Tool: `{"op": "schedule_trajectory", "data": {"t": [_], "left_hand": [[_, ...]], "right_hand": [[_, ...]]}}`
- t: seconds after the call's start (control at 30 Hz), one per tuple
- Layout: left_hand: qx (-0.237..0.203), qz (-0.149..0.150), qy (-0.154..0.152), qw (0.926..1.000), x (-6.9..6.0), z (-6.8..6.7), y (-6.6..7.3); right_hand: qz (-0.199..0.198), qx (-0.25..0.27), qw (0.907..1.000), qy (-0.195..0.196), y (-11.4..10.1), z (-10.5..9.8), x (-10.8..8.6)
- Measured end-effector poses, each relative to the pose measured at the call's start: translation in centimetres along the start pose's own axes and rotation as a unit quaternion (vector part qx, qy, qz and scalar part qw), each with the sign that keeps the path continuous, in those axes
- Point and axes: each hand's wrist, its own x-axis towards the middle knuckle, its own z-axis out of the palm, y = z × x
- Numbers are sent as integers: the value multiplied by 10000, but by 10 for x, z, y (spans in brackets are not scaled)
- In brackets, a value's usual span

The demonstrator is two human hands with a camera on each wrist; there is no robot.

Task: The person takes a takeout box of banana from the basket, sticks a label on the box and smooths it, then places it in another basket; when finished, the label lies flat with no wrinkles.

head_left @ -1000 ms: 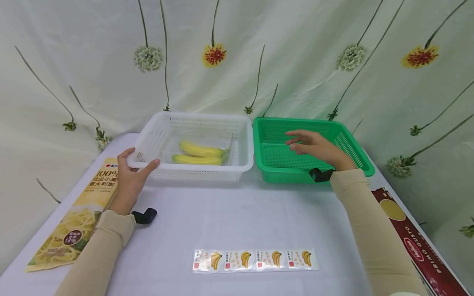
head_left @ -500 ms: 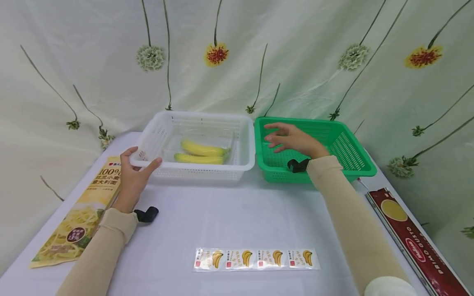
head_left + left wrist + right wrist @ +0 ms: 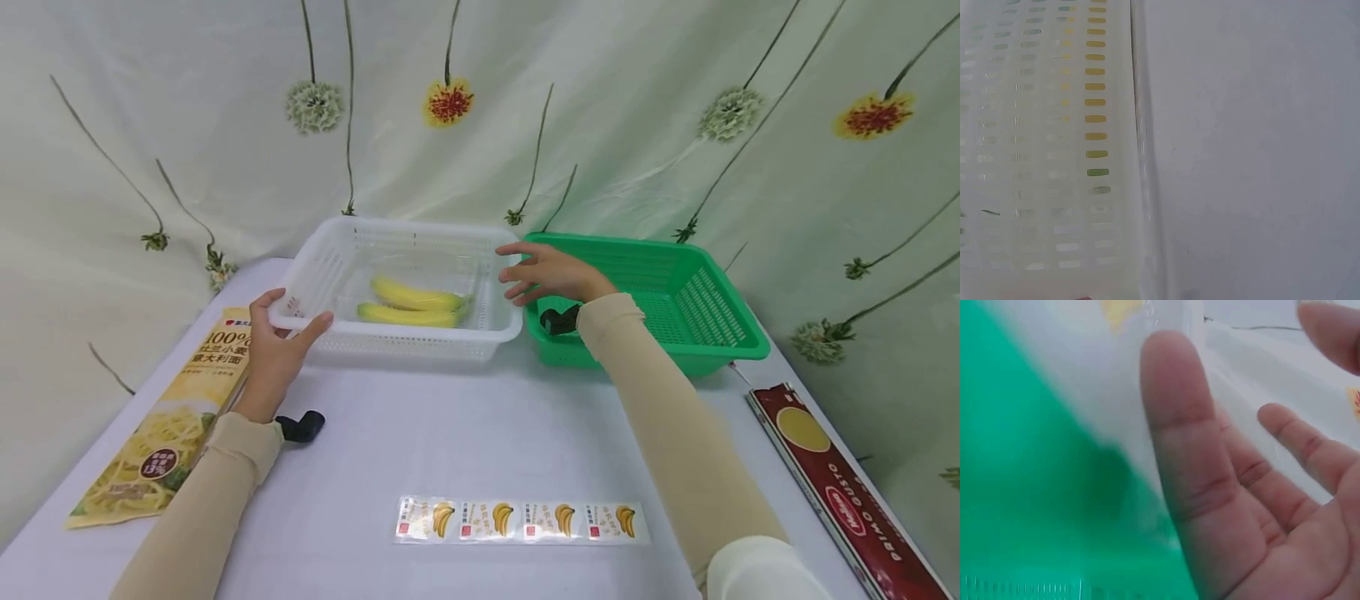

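At the left front corner of a white plastic basket [image 3: 397, 335], my left hand [image 3: 273, 358] grips the rim, thumb in front. Inside that basket lie two yellow bananas [image 3: 408, 316] in what looks like clear plastic packaging [image 3: 431, 265]. The left wrist view shows the white basket's slotted wall [image 3: 1041, 131], with yellow showing through; the left hand is out of that view. My right hand [image 3: 553, 273] is held over the seam between the white basket and the green basket [image 3: 660, 354], fingers spread and holding nothing. Its loosely extended fingers [image 3: 1179, 425] fill much of the right wrist view.
A strip of banana labels [image 3: 521, 520] lies near the front of the white-covered table [image 3: 420, 425]. A yellow pasta packet [image 3: 168, 425] rests at the left, and a dark red pasta box [image 3: 843, 492] at the right. A flowered cloth [image 3: 622, 125] hangs behind the baskets.
My right hand has moved left, from above the green basket to the white basket's right rim. The left hand keeps its grip on the white basket, which has not visibly shifted.
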Motion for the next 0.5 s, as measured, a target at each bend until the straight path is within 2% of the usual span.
{"op": "schedule_trajectory", "data": {"t": [0.17, 0.4, 0.5], "left_hand": [[61, -60, -19, 10000, 0, 0, 1], [124, -169, 47, 9998, -1, 1, 4], [103, -124, 68, 9998, -2, 1, 4]], "right_hand": [[399, -106, 9989, -204, -10, 12, 16], [903, 351, 9953, -58, -23, 24, 35], [1054, 148, 9943, -73, -27, 29, 41]]}}
